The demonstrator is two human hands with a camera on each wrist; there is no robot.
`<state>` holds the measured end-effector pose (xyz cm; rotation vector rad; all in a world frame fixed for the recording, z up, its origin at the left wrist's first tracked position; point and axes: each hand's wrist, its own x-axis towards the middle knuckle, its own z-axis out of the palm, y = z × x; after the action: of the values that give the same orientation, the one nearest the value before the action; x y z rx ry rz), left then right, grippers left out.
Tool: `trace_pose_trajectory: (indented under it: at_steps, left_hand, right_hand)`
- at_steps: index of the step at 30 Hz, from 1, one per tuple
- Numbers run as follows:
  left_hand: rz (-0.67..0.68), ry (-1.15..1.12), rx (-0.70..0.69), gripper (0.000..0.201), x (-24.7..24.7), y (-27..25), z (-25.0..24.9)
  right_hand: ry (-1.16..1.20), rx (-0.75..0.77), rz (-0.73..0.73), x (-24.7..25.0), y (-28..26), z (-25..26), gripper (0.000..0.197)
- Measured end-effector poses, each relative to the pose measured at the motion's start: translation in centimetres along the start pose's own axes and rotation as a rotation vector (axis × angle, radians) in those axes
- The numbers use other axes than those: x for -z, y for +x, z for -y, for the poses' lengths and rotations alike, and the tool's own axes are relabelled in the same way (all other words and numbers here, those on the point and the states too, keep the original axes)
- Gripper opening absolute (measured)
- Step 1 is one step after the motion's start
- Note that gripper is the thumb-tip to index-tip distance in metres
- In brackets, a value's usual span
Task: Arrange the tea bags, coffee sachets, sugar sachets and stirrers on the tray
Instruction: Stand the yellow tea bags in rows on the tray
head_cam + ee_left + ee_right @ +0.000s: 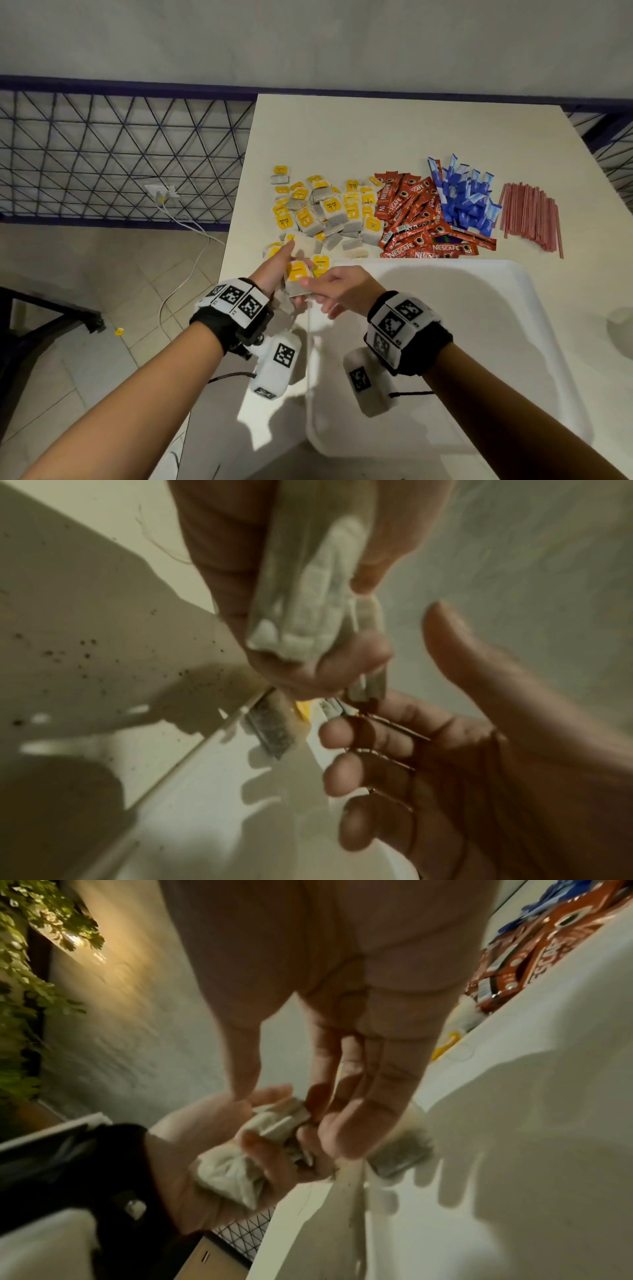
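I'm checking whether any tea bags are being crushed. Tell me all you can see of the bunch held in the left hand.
The bunch of tea bags is several pale, papery filter bags with darker tea showing through, and yellow tags on top. They look soft and crumpled, squeezed together. The left hand grips them with curled fingers just off the near left corner of the tray, above the table edge. The right hand's fingertips touch the bunch. How many bags it holds cannot be told.
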<state>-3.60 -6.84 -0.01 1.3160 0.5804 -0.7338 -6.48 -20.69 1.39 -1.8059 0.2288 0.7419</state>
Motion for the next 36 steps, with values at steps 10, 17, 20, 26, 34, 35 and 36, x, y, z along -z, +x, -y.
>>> trace_pose_trajectory:
  at_steps: [10, 17, 20, 26, 34, 35, 36]
  left_hand:
    - [0.198, -0.017, 0.048, 0.039, 0.1, -2.3, 0.9]
    - [0.092, 0.122, -0.191, 0.008, 1.0, -3.0, 2.0]
    - [0.07, 0.201, -0.206, 0.003, 1.1, -2.6, 2.1]
    - [0.116, 0.264, -0.158, 0.008, 1.0, -2.1, 2.8]
    - [0.061, 0.34, -0.142, 0.005, 0.8, -2.1, 4.0]
    - [0.044, 0.337, -0.15, 0.005, 0.9, -1.9, 4.1]
    - [0.029, 0.323, -0.158, 0.007, 1.1, -1.5, 4.1]
  right_hand:
    - [0.203, 0.01, -0.157, -0.4, -0.8, -0.1, 0.021]
    - [0.265, 0.025, -0.187, -0.4, -1.6, -1.8, 0.021]
    - [0.272, 0.013, -0.188, -0.6, -1.6, -2.2, 0.017]
    - [0.089, 0.069, -0.234, -0.1, -1.5, -3.4, 0.012]
    - [-0.084, 0.016, -0.12, 0.4, -0.4, -4.1, 0.019]
    - [-0.097, 0.014, -0.127, 0.4, -0.2, -4.0, 0.019]
    - [-0.115, 0.011, -0.137, 0.4, 0.1, -3.9, 0.019]
